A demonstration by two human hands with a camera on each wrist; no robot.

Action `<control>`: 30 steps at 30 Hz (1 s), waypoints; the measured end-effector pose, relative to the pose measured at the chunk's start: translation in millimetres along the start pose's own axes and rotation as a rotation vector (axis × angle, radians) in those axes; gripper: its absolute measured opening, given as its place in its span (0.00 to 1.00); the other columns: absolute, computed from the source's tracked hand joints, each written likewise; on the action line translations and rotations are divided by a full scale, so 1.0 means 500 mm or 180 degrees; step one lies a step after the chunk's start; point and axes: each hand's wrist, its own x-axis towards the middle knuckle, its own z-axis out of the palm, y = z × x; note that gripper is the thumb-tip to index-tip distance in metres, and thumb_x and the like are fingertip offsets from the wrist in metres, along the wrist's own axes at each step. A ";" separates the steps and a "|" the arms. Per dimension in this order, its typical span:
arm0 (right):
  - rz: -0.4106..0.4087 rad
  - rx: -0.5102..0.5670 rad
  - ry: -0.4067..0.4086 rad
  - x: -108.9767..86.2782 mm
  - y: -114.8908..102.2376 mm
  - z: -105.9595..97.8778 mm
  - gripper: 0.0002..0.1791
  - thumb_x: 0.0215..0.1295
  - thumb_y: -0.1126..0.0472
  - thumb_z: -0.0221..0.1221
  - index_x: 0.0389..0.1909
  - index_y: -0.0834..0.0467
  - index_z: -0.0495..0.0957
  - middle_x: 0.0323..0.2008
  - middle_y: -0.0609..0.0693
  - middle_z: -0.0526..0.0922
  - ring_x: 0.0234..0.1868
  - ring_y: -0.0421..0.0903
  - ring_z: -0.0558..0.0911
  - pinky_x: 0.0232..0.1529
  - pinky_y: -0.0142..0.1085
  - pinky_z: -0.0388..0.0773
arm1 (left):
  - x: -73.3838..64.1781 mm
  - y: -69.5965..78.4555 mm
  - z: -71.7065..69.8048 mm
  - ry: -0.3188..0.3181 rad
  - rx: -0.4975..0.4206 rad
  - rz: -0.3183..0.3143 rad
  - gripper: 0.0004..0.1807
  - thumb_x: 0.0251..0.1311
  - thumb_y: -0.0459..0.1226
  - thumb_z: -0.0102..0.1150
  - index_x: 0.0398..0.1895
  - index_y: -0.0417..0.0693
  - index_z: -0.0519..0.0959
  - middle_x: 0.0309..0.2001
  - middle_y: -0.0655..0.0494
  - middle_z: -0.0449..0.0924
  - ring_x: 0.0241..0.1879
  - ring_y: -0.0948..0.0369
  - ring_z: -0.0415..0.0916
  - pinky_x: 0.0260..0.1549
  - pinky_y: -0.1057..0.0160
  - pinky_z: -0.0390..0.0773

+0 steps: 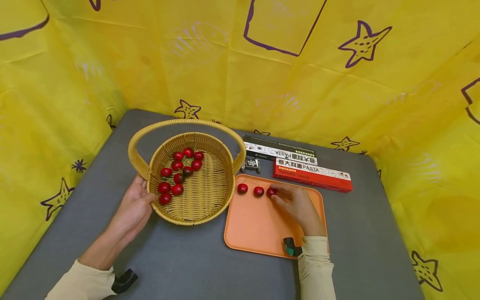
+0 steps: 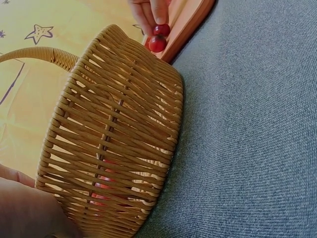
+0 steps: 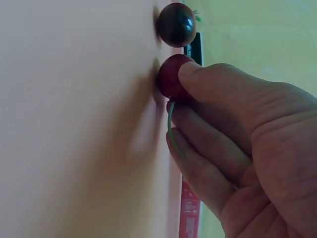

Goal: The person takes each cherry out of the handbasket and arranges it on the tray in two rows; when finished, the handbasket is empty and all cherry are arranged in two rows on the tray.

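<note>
My left hand (image 1: pixel 134 205) grips the left rim of a woven basket (image 1: pixel 208 210), thumb over the edge, below one end of its tall handle. Several red cherries (image 1: pixel 177 189) with green stems lie in the basket's left half. Over the orange tray (image 1: pixel 258 233), my right hand (image 1: pixel 298 206) pinches a dark red cherry (image 3: pixel 173 77) between thumb and fingers; its green stem hangs beside the fingers in the right wrist view. Two more cherries sit in a row to its left on the tray, one near the corner (image 1: pixel 242 188) and one in between (image 1: pixel 258 191).
Behind the tray lie a red pasta box (image 1: pixel 313 175) and a black-and-white pasta box (image 1: pixel 279 149). A small black-and-silver object (image 1: pixel 251 164) sits between the basket and the boxes. Yellow patterned cloth (image 1: pixel 225 62) hangs around the grey table (image 1: pixel 180 266).
</note>
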 end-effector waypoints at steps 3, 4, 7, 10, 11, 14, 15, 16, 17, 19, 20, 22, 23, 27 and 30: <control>-0.0028 -0.0125 -0.0005 0.002 -0.003 -0.003 0.21 0.67 0.61 0.71 0.61 0.55 0.86 0.56 0.51 0.89 0.58 0.55 0.87 0.61 0.53 0.82 | 0.000 0.000 0.001 -0.0007 -0.0016 0.0023 0.47 0.63 0.14 0.32 0.86 0.44 0.37 0.85 0.43 0.35 0.84 0.49 0.31 0.79 0.60 0.51; -0.0033 -0.0152 -0.0010 0.002 -0.004 -0.003 0.21 0.67 0.60 0.71 0.61 0.55 0.86 0.56 0.51 0.89 0.58 0.55 0.87 0.61 0.53 0.81 | 0.000 0.000 0.001 -0.0007 -0.0025 0.0031 0.47 0.63 0.14 0.32 0.86 0.44 0.37 0.85 0.43 0.36 0.84 0.49 0.32 0.79 0.60 0.50; -0.0037 -0.0186 -0.0044 0.002 -0.006 -0.005 0.21 0.68 0.61 0.71 0.61 0.55 0.86 0.56 0.51 0.89 0.59 0.56 0.86 0.62 0.53 0.81 | 0.000 0.000 0.001 -0.0012 -0.0023 0.0027 0.47 0.64 0.14 0.32 0.85 0.43 0.38 0.85 0.43 0.36 0.84 0.49 0.32 0.79 0.61 0.52; -0.0039 -0.0248 -0.0072 -0.001 -0.009 -0.005 0.21 0.68 0.61 0.71 0.61 0.55 0.86 0.56 0.52 0.89 0.59 0.57 0.86 0.62 0.54 0.80 | -0.001 0.000 0.000 -0.0012 -0.0016 0.0009 0.46 0.64 0.14 0.32 0.85 0.44 0.38 0.85 0.43 0.36 0.84 0.49 0.32 0.78 0.61 0.52; -0.0048 -0.0269 -0.0077 -0.002 -0.010 -0.005 0.20 0.68 0.61 0.71 0.61 0.55 0.86 0.56 0.52 0.89 0.59 0.57 0.86 0.63 0.54 0.80 | -0.001 0.000 0.000 -0.0009 -0.0015 0.0003 0.47 0.64 0.14 0.32 0.86 0.44 0.38 0.85 0.44 0.35 0.84 0.49 0.32 0.78 0.61 0.52; -0.0086 -0.0348 -0.0080 -0.004 -0.015 -0.006 0.20 0.68 0.60 0.71 0.60 0.55 0.86 0.56 0.52 0.89 0.59 0.57 0.86 0.63 0.55 0.80 | -0.003 0.000 -0.001 0.0002 -0.0024 0.0003 0.47 0.64 0.14 0.31 0.86 0.44 0.37 0.85 0.44 0.35 0.84 0.50 0.31 0.79 0.61 0.51; -0.0094 -0.0378 -0.0073 -0.004 -0.017 -0.007 0.20 0.68 0.60 0.71 0.60 0.55 0.86 0.56 0.52 0.89 0.59 0.58 0.85 0.63 0.55 0.80 | -0.003 0.000 -0.001 0.0003 -0.0026 0.0005 0.47 0.64 0.14 0.31 0.86 0.44 0.37 0.86 0.44 0.35 0.84 0.50 0.31 0.79 0.61 0.50; -0.0094 -0.0396 -0.0064 -0.004 -0.019 -0.008 0.21 0.68 0.60 0.71 0.61 0.55 0.86 0.56 0.52 0.89 0.60 0.58 0.85 0.63 0.55 0.80 | -0.003 0.000 -0.001 0.0002 -0.0028 0.0011 0.47 0.64 0.14 0.31 0.86 0.44 0.37 0.86 0.44 0.35 0.84 0.50 0.31 0.79 0.61 0.50; -0.0090 -0.0412 -0.0060 -0.005 -0.021 -0.009 0.21 0.68 0.60 0.71 0.61 0.55 0.86 0.57 0.52 0.88 0.60 0.58 0.85 0.63 0.55 0.80 | -0.003 0.000 -0.001 0.0000 -0.0031 0.0017 0.47 0.64 0.14 0.31 0.86 0.44 0.37 0.86 0.44 0.35 0.84 0.50 0.31 0.79 0.61 0.50; -0.0070 -0.0462 -0.0048 -0.005 -0.026 -0.011 0.22 0.68 0.59 0.71 0.62 0.55 0.86 0.57 0.52 0.88 0.60 0.58 0.85 0.63 0.56 0.80 | -0.003 0.000 -0.001 -0.0004 -0.0031 0.0026 0.47 0.64 0.14 0.32 0.86 0.44 0.37 0.85 0.44 0.35 0.84 0.50 0.31 0.79 0.61 0.51; -0.0055 -0.0485 -0.0038 -0.005 -0.029 -0.013 0.22 0.68 0.58 0.71 0.62 0.55 0.85 0.57 0.52 0.88 0.60 0.58 0.85 0.63 0.56 0.80 | -0.003 0.000 -0.001 -0.0004 -0.0031 0.0030 0.47 0.64 0.14 0.32 0.86 0.44 0.38 0.85 0.44 0.36 0.84 0.50 0.32 0.79 0.61 0.51; -0.0037 -0.0525 -0.0010 -0.006 -0.034 -0.017 0.23 0.68 0.58 0.70 0.63 0.56 0.85 0.58 0.53 0.88 0.60 0.59 0.85 0.62 0.57 0.80 | -0.002 0.000 -0.001 -0.0005 -0.0034 0.0031 0.47 0.64 0.14 0.32 0.85 0.43 0.38 0.85 0.43 0.36 0.84 0.50 0.32 0.79 0.62 0.52; -0.0051 -0.0556 0.0011 -0.007 -0.038 -0.020 0.23 0.68 0.58 0.70 0.63 0.56 0.85 0.58 0.53 0.88 0.60 0.58 0.85 0.61 0.57 0.80 | -0.002 0.000 -0.001 -0.0006 -0.0035 0.0031 0.47 0.64 0.14 0.32 0.85 0.43 0.38 0.85 0.43 0.36 0.84 0.50 0.32 0.79 0.61 0.52; -0.0213 -0.0642 0.0176 -0.010 -0.055 -0.033 0.23 0.68 0.58 0.71 0.63 0.56 0.85 0.57 0.53 0.88 0.58 0.57 0.86 0.58 0.56 0.83 | -0.002 0.000 0.000 0.0001 -0.0033 0.0022 0.46 0.64 0.14 0.32 0.85 0.42 0.39 0.85 0.42 0.37 0.84 0.49 0.33 0.78 0.61 0.52; -0.0430 -0.0611 0.0341 -0.015 -0.078 -0.047 0.23 0.66 0.59 0.72 0.63 0.55 0.86 0.56 0.51 0.89 0.56 0.56 0.87 0.55 0.55 0.84 | -0.002 -0.001 0.001 0.0008 -0.0032 0.0010 0.45 0.64 0.14 0.32 0.84 0.42 0.40 0.84 0.43 0.38 0.83 0.50 0.34 0.77 0.63 0.54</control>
